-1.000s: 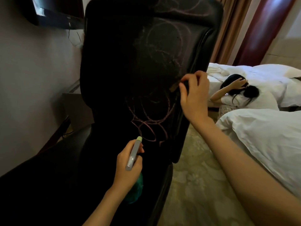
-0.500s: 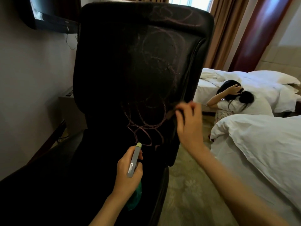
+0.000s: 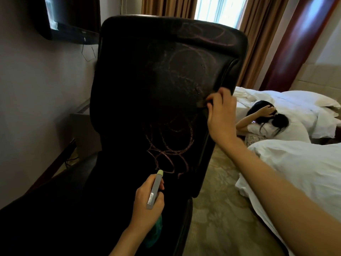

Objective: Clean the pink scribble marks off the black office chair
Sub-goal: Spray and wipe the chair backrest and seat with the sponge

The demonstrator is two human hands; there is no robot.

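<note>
Left hand (image 3: 147, 204) half-hides teal bottle (image 3: 156, 232); chair (image 3: 129, 93) cropped below.

Place: bedroom, hotel-like.
Beds: near bed (image 3: 295, 163) and far bed (image 3: 287, 100), both in white linen.
Wall: mounted TV (image 3: 70, 24).
Window (image 3: 219, 8): long brown curtains (image 3: 258, 43).
Floor: patterned carpet (image 3: 221, 209).
</note>
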